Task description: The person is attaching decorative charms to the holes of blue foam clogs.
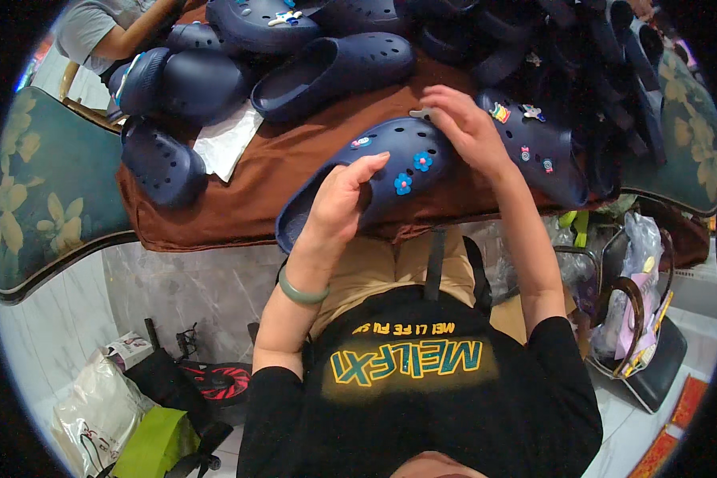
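Navy foam is filling both hands: the left hand (344,199) is gripping the heel end of a dark blue clog (374,171), thumb over the rim and fingers curled around its side, holding it at the near edge of the brown-covered table (255,191). The right hand (466,127) is resting on the clog's toe end, fingers bent and pinching a small pale charm (420,113) against the perforated upper. Two blue flower charms (413,171) are already sitting in holes on the upper, with a smaller charm (361,143) near the rim. A green bangle (301,291) is circling the left wrist.

Just to the right, another clog (538,147) is lying with several colourful charms on it. Farther across the table, more navy clogs (334,68) are piling up, and a white paper sheet (227,142) is lying beside them. At the upper left, another person's arm (139,32) is reaching over the table. Below, bags (127,422) are sitting on the floor to the left, and a basket of packets (637,319) is standing to the right.
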Demonstrator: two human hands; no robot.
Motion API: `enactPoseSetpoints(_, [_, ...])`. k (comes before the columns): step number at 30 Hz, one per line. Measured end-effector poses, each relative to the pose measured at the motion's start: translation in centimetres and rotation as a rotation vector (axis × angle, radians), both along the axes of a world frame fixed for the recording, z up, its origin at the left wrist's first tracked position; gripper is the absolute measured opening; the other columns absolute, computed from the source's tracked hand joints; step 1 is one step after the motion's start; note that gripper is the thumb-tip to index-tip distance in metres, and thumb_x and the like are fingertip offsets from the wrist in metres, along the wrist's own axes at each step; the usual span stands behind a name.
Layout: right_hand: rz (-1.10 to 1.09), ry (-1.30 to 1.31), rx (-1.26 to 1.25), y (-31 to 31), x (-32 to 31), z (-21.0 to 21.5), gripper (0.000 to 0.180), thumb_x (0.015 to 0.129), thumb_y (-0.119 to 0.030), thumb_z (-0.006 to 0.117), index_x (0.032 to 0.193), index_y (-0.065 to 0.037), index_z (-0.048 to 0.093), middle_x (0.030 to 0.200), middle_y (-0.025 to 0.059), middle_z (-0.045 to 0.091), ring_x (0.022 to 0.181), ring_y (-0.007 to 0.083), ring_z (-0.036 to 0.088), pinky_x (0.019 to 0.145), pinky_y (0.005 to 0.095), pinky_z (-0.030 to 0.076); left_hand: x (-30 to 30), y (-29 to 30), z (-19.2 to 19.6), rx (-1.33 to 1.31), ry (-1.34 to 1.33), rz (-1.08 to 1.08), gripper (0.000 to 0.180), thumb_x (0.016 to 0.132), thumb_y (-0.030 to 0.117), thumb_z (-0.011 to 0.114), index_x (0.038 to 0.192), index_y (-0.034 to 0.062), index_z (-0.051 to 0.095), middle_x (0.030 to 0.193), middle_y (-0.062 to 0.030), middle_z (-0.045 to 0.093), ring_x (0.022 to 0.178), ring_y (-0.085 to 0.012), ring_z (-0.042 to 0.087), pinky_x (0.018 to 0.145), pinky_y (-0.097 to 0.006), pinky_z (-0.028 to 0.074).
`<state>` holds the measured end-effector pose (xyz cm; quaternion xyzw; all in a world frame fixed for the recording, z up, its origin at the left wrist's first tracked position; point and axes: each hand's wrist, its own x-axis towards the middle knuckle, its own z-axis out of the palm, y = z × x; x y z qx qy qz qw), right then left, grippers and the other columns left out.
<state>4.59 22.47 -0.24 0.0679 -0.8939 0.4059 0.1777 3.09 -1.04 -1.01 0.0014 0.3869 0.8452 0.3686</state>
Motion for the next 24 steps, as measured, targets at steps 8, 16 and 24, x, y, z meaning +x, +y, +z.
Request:
enactPoseSetpoints(8, [0.347,-0.126,-0.031,-1.3,2.9,-0.2,0.036,0.076,-0.011,0.071,0.112,-0.007,0.066,0.128,0.0059,0.057,0.131,0.0265,0.039,0.110,0.0410,0.027,0.3,0.1,0.9,0.095,0.028,-0.030,0.025,0.090,0.010,0.055,0.108,-0.0065,0.061,0.104,-0.0122,0.066,0.094,-0.0171,0.064,0.088,-0.032,0.050])
enactPoseSetpoints(16, [0.014,0.200,0.009,-4.5,3.4,-2.0,0.019,0.080,-0.009,0.068,0.098,-0.008,0.068,0.108,0.0045,0.067,0.110,0.0242,0.056,0.097,0.0375,0.039,0.2,-0.3,-0.1,0.116,0.106,-0.019,0.021,0.086,0.008,0.058,0.099,-0.0057,0.065,0.099,-0.0104,0.067,0.091,-0.0156,0.064,0.085,-0.029,0.050])
enactPoseSetpoints(24, [-0.143,0.333,-0.012,-5.9,2.2,-3.0,0.007,0.088,-0.012,0.059,0.092,-0.007,0.063,0.094,0.0047,0.066,0.093,0.0246,0.059,0.086,0.0367,0.040,0.3,-0.3,-0.4,0.044,0.266,0.028,0.019,0.085,0.009,0.058,0.095,-0.0049,0.067,0.093,-0.0083,0.068,0.085,-0.0143,0.064,0.083,-0.027,0.049])
